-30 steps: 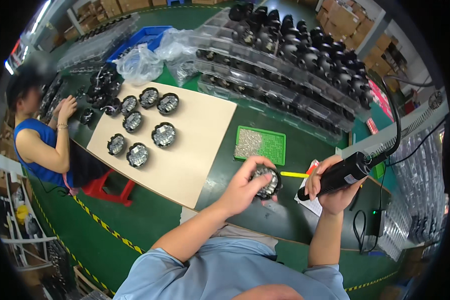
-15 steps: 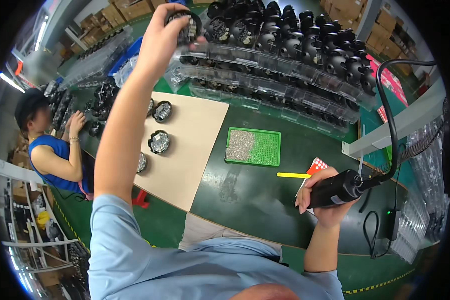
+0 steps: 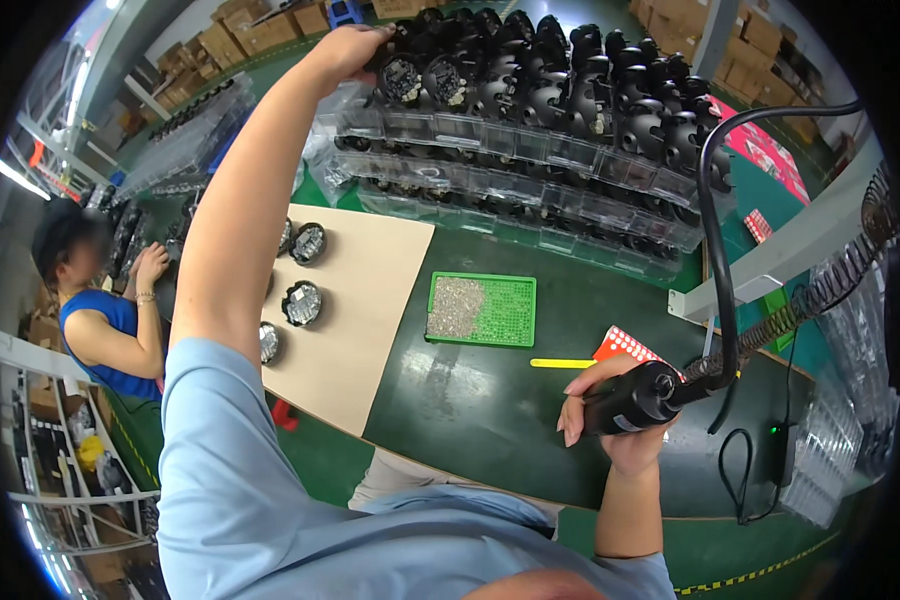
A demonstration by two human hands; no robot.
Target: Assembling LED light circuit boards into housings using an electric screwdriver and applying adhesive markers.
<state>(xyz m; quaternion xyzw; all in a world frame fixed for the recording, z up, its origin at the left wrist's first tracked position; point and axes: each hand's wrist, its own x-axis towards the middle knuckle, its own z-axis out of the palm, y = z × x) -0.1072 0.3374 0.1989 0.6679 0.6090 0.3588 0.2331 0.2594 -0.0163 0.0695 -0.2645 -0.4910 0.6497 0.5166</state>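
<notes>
My left hand (image 3: 348, 52) reaches to the far left end of the stacked clear trays (image 3: 530, 135). Its fingers are curled over the edge of a dark round housing there, mostly hidden by the hand. Beside it in the top tray sit round black housings with circuit boards (image 3: 402, 80). My right hand (image 3: 634, 448) is wrapped around a black electric screwdriver (image 3: 632, 400), held tilted over the dark green table. A thick black cable (image 3: 722, 240) runs from the tool. Just left of that hand, a yellow stick (image 3: 563, 363) lies by a red-and-white dotted sheet (image 3: 625, 345).
A green tray (image 3: 510, 310) with small metal screws lies mid-table. Several round black housings (image 3: 302, 303) rest on a beige board (image 3: 370, 330). A coiled spring (image 3: 820, 305) hangs by a grey post (image 3: 790, 240) at right. Another person in blue (image 3: 105, 330) works at far left.
My left hand has carried the round black housing down to the end of the top tray. My right hand keeps the screwdriver; the whole view has shifted slightly.
</notes>
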